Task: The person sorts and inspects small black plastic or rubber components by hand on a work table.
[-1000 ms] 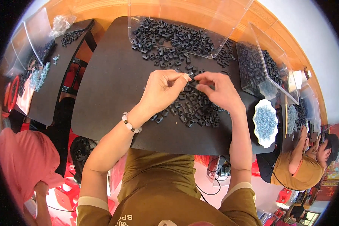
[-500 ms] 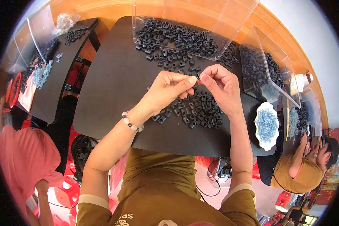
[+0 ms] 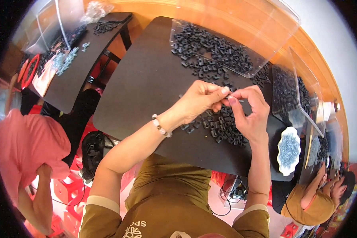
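Note:
My left hand [image 3: 205, 100] and my right hand [image 3: 253, 113] meet fingertip to fingertip above the dark table [image 3: 127, 87]. My left thumb and index finger pinch a small black plastic part, mostly hidden by the fingers. The right thumb and index finger press together right beside it; what they hold is too small to tell. Under my hands lies a loose pile of small black plastic parts [image 3: 222, 126], each with a hole.
Beyond my hands, a clear plastic bin [image 3: 261, 51] lies tipped, black parts spilling out. At right stand a white scalloped dish [image 3: 280, 158] of small bluish-silver pieces and another clear bin [image 3: 298, 85]. One person in pink [image 3: 31, 146] is at left, another in brown [image 3: 311, 202] at right.
The whole view has shifted, so the table and bins appear farther right and tilted. My hands stay together at the fingertips, still over the pile.

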The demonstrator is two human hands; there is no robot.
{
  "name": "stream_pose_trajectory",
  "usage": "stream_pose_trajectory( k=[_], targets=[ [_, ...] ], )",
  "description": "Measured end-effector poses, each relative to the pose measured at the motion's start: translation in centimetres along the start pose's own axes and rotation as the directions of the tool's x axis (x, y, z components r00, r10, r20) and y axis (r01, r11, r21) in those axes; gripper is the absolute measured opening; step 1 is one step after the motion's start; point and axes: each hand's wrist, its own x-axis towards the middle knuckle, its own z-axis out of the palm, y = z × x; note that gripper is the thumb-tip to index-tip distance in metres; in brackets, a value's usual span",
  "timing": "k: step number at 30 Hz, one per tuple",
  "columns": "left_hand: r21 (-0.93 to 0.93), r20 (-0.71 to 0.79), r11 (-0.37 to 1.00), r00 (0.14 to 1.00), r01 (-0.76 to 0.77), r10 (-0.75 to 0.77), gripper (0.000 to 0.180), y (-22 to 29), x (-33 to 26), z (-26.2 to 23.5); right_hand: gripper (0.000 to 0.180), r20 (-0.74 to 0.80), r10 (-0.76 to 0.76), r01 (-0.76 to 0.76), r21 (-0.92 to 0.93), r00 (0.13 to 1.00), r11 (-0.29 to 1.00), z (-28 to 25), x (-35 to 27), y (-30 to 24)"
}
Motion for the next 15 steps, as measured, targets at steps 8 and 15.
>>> stream_pose_trajectory(
  k=[8,15],
  targets=[
    [0.090,-0.033,0.995,0.999,-0.033,0.036,0.034,0.0,0.1,0.0,0.018,-0.024,-0.154,0.152,-0.086,0.988,0.985,0.5,0.1,0.2],
    [0.193,-0.027,0.978,0.995,-0.085,0.092,0.031,0.0,0.3,0.1,0.012,0.003,0.279,-0.269,0.283,0.960,0.921,1.4,-0.7,1.1]
  ],
)
